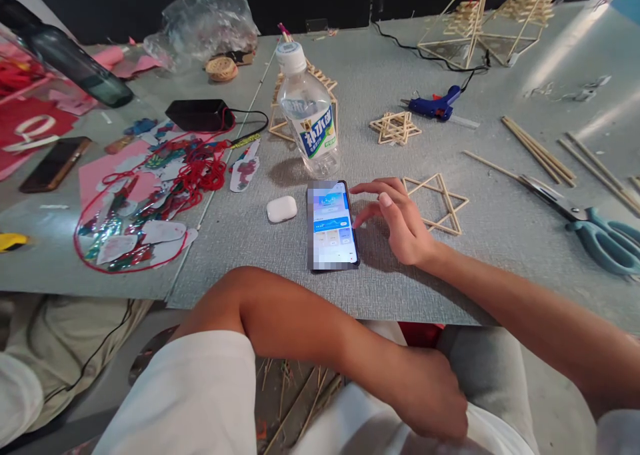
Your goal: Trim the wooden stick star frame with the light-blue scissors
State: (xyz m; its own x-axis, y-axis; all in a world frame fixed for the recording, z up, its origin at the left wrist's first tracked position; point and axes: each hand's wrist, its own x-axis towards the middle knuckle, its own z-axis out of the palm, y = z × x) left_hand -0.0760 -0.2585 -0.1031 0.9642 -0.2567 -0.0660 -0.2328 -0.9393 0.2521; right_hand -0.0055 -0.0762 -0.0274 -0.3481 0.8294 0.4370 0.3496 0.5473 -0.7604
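Note:
A phone [333, 227] with a lit screen lies on the grey table. Along its right edge rests my right hand [397, 218], fingers spread and holding nothing. Just behind that hand is a flat star of thin sticks [450, 205]. My left hand [433, 391] lies across my lap below the table edge, its fingers curled under; what they hold, if anything, is hidden. Left of the phone sits a white earbud case [281, 209]. A clear plastic bottle [313, 121] with a blue and green label stands upright behind the phone.
Scissors [590, 225], loose sticks [539, 149] and a blue glue gun [435, 104] are at the right. A smaller stick star [395, 128] lies behind. Red cord [207, 165], a black box [200, 115] and a dark bottle [75, 61] occupy the left; stick frames [480, 41] stand at the back right.

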